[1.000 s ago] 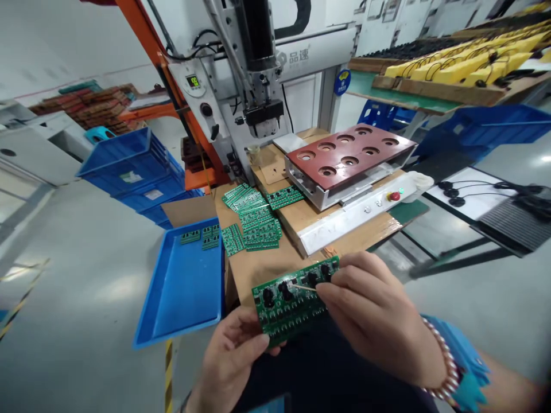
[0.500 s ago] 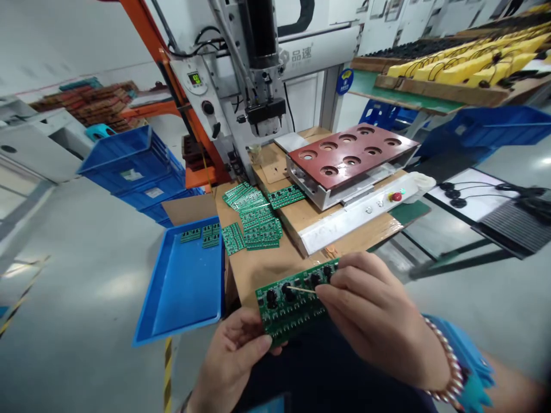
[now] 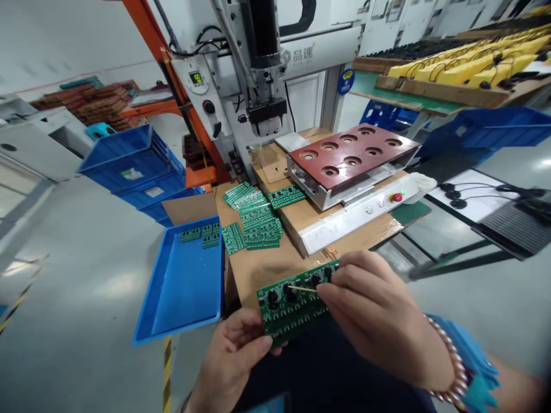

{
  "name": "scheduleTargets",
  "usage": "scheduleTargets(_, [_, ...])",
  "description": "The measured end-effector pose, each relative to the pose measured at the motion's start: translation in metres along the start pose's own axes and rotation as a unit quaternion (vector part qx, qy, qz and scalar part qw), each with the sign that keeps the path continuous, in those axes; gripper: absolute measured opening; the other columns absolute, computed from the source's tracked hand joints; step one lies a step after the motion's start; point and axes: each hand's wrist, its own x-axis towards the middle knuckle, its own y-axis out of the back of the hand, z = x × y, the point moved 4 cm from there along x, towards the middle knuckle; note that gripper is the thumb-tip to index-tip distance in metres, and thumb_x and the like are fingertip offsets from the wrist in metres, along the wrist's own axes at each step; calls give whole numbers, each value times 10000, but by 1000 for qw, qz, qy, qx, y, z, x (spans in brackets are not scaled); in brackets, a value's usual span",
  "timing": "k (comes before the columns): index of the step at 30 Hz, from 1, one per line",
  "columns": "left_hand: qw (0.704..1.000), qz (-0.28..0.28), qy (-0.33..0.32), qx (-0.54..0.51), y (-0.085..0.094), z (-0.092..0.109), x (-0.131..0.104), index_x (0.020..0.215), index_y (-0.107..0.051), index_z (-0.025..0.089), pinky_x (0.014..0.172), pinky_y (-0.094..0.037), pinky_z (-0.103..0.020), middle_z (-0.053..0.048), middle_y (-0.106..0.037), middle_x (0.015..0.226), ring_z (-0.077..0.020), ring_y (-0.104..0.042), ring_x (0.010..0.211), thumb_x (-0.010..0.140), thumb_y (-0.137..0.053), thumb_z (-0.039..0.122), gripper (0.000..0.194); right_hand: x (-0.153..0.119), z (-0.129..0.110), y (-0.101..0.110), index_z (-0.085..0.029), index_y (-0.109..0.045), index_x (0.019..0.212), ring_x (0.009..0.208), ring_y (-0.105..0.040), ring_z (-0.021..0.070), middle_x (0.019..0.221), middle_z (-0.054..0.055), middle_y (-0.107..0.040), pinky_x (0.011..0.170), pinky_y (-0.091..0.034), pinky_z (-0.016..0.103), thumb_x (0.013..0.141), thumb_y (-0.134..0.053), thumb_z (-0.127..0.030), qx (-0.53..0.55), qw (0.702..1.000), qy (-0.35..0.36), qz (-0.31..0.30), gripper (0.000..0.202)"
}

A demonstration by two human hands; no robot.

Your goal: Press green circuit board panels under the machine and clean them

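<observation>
Two bare hands are working at the near centre of the scene. The left hand [image 3: 235,350] is gripping a green circuit board [image 3: 295,317] by its near left corner, the thumb pressing on the upper face and the other fingers curling beneath, partly hidden. The right hand [image 3: 379,315] is pinching a thin stick [image 3: 305,289] between thumb and fingertips; its tip is pointing at the second black component [image 3: 289,293] from the left, though contact cannot be told. Judging by looks, the board is probably light and stiff, smooth along its rims and fragile where parts are standing up; its edges and corners are offering the safest hold. Farther off, loose boards [image 3: 258,218] are overlapping on the bench [image 3: 241,267], while a blue tray [image 3: 185,292] at left is holding several more.
</observation>
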Motion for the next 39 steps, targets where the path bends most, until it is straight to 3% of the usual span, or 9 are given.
scheduleTargets(7, [999,26,-2,-19,-4,1,-3,685,-696,178,509,-511,-218,5,-689,608,-144,-636,560,550,-811,210,180,-1,2,0,-120,-621,879,786,-435,169,714,52,-548,685,-391,338,767,-551,-43,4,1000,-3,2,153])
scheduleTargets(39, [999,26,8,-27,-7,4,-2,687,-689,181,499,-495,-205,8,-684,602,-133,-631,543,537,-818,222,202,0,-4,-3,-112,-614,858,768,-426,165,684,45,-521,678,-380,339,767,-528,-24,-6,1000,13,-2,153])
